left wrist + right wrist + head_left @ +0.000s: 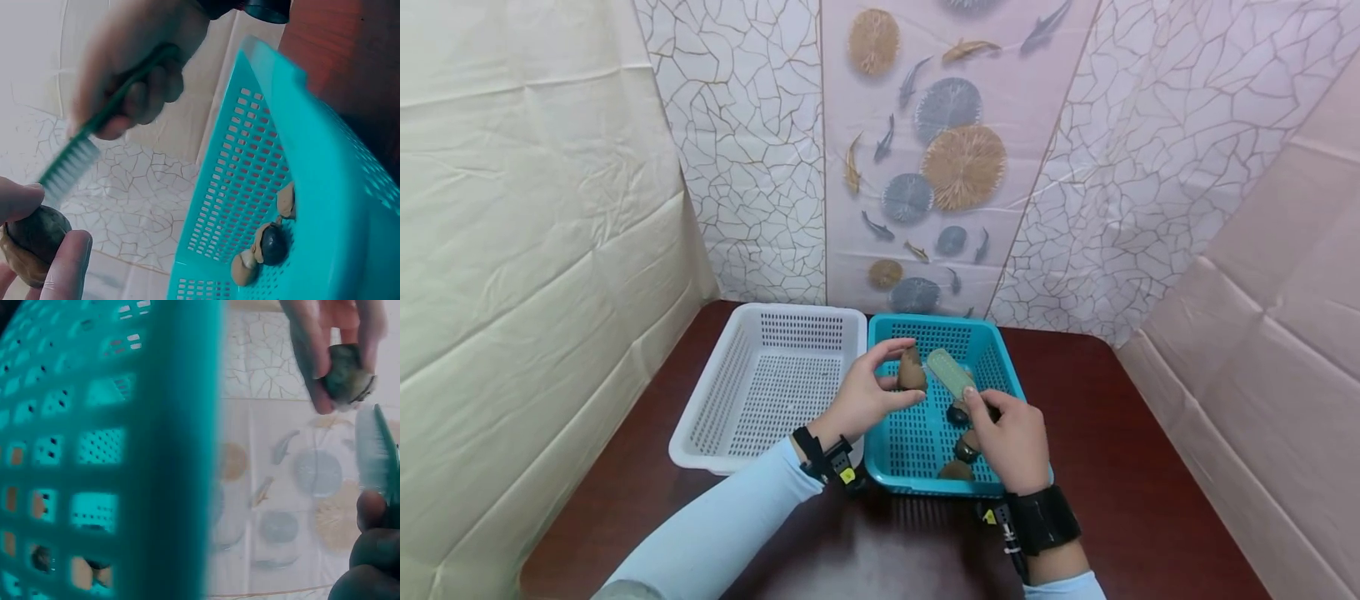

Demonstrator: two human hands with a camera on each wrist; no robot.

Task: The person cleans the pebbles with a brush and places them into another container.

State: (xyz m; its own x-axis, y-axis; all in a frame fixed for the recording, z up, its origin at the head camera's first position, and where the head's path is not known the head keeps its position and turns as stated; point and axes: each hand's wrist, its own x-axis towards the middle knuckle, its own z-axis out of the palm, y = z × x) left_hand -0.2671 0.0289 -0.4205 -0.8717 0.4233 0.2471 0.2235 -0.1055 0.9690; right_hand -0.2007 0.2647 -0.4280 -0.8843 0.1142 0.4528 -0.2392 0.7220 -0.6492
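Note:
In the head view my left hand (859, 400) holds a mud-smeared shell (912, 372) between thumb and fingers, over the left part of the turquoise basket (917, 484). The left wrist view shows this shell as rounded, dark and smooth on one side, tan on the other. My right hand (1017, 440) grips a green brush (950, 372) by its handle, thumb on top. Pale bristles (74, 167) point toward the shell, their tip close beside it. Several more dark-and-tan shells (273, 244) lie in the turquoise basket, partly hidden by the right hand in the head view.
A white perforated basket (801, 310) stands directly left of the turquoise one. Both rest on a dark red-brown table (1105, 467). Patterned cloth (760, 167) hangs behind, with pale cloth walls at the left and right.

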